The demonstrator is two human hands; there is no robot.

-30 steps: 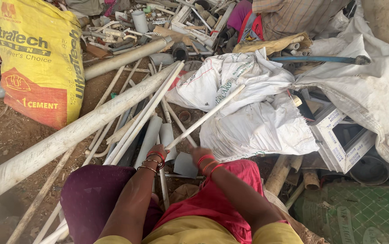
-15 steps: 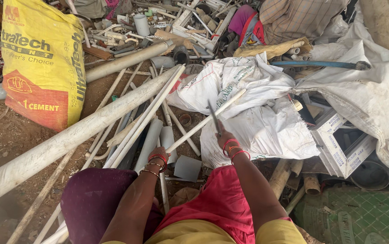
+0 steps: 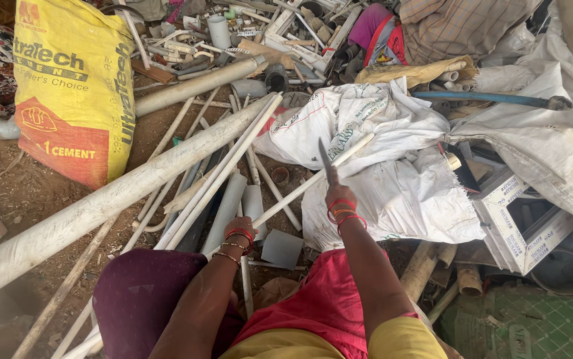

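My left hand (image 3: 235,234), with red bangles at the wrist, grips the near end of a thin white pipe (image 3: 300,189) that slants up to the right over the white sacks. My right hand (image 3: 340,197), also bangled, is lifted above that pipe and closed around a narrow grey blade (image 3: 326,161) that points away from me. The blade's tip hangs over a crumpled white sack (image 3: 393,193). My knees, in purple and red cloth, fill the bottom of the view.
A thick white pipe (image 3: 100,206) lies diagonally at the left with several thin pipes beside it. A yellow cement bag (image 3: 74,86) stands at the upper left. A blue pipe (image 3: 486,98), white cardboard boxes (image 3: 526,226), green mesh (image 3: 532,326) and scrap crowd the right.
My right hand has risen from beside my left hand and moved right, lifting the blade above the thin pipe. My left hand has stayed on the pipe.
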